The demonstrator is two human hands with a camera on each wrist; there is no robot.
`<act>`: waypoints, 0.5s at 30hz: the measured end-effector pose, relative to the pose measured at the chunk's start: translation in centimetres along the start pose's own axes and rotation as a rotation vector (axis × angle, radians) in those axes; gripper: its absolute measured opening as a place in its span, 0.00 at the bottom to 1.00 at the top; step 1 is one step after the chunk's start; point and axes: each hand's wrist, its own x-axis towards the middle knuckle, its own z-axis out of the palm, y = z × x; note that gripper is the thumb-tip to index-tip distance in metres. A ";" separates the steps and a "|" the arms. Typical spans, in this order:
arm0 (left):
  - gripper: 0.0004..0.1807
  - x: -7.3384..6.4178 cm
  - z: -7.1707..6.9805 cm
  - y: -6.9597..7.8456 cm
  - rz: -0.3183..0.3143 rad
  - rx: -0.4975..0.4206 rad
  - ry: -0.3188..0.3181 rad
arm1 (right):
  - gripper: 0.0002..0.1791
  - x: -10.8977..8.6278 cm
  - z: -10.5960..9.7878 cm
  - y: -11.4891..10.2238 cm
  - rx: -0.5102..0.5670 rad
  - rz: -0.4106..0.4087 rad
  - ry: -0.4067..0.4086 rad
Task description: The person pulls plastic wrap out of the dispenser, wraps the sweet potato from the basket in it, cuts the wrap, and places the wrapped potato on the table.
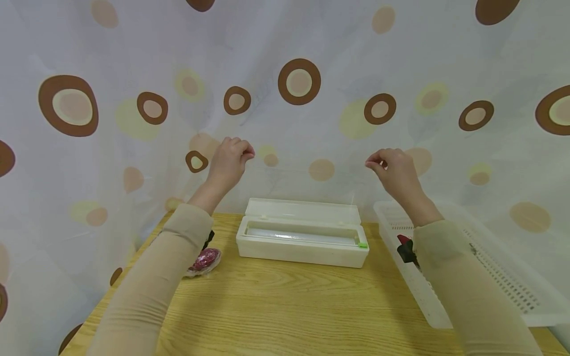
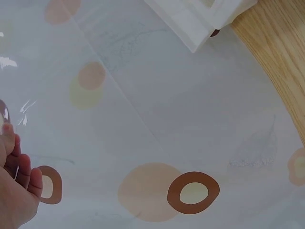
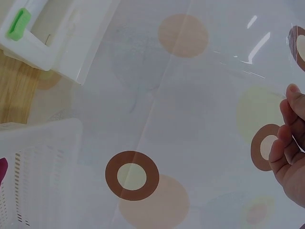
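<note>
Head view has left hand [image 1: 228,160] at ten o'clock and right hand [image 1: 395,170] at two from the white box [image 1: 303,253], both pinching clear film [image 3: 257,50], best kept tight.

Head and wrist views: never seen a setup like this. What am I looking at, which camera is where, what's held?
No machine here, just a person's bare left hand and right hand. The wide picture comes from a head-worn camera looking forward and down; the other two come from cameras on each wrist, looking at that hand's work. Both hands are raised, apart, pinching clear film, visible mostly by its glints. On the table stands an open white box with a roll inside and a green tab. A purple bundle lies at left, partly behind the sleeve; a white basket sits at right.
</note>
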 end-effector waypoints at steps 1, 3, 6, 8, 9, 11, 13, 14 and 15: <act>0.05 0.0 0.0 0.0 -0.002 0.001 -0.001 | 0.08 0.0 0.0 0.0 -0.001 0.002 -0.001; 0.05 0.0 -0.1 0.0 -0.004 0.002 -0.003 | 0.08 0.0 0.0 0.0 -0.001 0.007 0.000; 0.05 0.0 -0.1 0.0 -0.006 0.006 -0.002 | 0.08 0.0 0.0 0.0 -0.004 0.006 0.005; 0.05 0.0 -0.1 0.0 -0.006 0.007 -0.001 | 0.08 0.1 -0.1 0.0 -0.005 0.003 0.009; 0.05 0.0 -0.1 0.0 -0.006 0.007 0.001 | 0.08 0.1 -0.1 -0.1 -0.005 0.000 0.011; 0.05 0.0 -0.1 0.1 -0.003 0.007 0.004 | 0.08 0.1 -0.1 -0.1 -0.005 0.000 0.010; 0.05 0.0 -0.2 0.1 0.000 0.006 0.009 | 0.08 0.1 -0.1 -0.1 -0.006 0.002 0.009; 0.05 0.0 -0.2 0.1 0.002 0.006 0.010 | 0.08 0.1 -0.1 0.0 -0.006 0.002 0.009; 0.05 0.0 -0.2 0.1 0.005 0.008 0.011 | 0.08 0.1 -0.1 0.0 -0.006 0.004 0.010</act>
